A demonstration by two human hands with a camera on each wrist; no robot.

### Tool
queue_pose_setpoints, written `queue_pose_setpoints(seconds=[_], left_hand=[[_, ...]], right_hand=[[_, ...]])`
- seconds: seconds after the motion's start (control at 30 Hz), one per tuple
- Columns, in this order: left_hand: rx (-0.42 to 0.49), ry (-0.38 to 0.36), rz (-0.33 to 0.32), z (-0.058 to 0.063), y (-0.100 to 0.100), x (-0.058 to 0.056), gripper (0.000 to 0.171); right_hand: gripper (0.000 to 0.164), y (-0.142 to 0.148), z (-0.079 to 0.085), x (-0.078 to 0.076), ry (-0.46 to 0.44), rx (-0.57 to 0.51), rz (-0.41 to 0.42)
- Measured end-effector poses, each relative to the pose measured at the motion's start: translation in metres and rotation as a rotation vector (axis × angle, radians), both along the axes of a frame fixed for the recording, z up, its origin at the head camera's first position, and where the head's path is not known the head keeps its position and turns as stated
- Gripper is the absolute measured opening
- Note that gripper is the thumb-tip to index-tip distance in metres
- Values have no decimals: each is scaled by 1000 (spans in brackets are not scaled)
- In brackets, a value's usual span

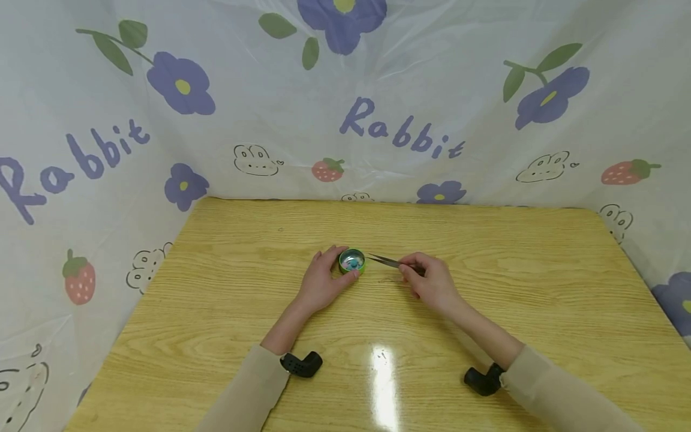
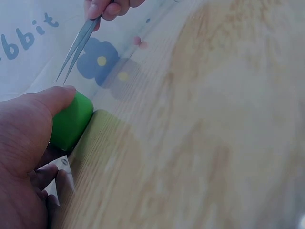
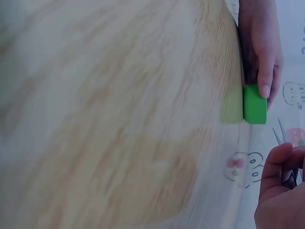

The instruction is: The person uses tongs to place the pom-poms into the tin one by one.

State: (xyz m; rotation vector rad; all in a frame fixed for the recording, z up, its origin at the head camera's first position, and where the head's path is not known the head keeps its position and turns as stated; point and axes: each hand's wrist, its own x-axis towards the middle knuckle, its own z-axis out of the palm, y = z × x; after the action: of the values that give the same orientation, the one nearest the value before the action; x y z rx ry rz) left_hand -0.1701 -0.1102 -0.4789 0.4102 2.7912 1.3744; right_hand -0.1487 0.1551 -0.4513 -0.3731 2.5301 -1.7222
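Observation:
A small round green tin [image 1: 360, 268] stands on the wooden table with its top uncovered. Pink and teal small pieces [image 1: 352, 264] lie inside it, too small to make out. My left hand [image 1: 326, 279] holds the tin from the left, thumb at its near side and fingers round the far side. In the left wrist view the tin's green wall [image 2: 74, 121] shows under the thumb. My right hand [image 1: 432, 282] pinches metal tweezers [image 1: 385, 261]. Their tips are slightly apart, point left and sit just right of the tin, with nothing between them.
The light wood table [image 1: 216, 336] reaches back to a white curtain [image 1: 291, 114] printed with flowers, strawberries and rabbits. Black wrist-worn devices [image 1: 305, 365] sit at both cuffs. A bright reflection lies on the near tabletop.

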Motion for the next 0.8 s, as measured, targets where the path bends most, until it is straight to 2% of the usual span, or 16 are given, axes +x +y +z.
queue_pose_setpoints(seconds=[0.2, 0.8], left_hand=[[-4, -8, 4, 0, 0, 0, 64], [-19, 5, -2, -2, 0, -2, 63]], right_hand=[[20, 9, 0, 3, -10, -2, -9], [19, 49, -9, 14, -3, 101, -62]])
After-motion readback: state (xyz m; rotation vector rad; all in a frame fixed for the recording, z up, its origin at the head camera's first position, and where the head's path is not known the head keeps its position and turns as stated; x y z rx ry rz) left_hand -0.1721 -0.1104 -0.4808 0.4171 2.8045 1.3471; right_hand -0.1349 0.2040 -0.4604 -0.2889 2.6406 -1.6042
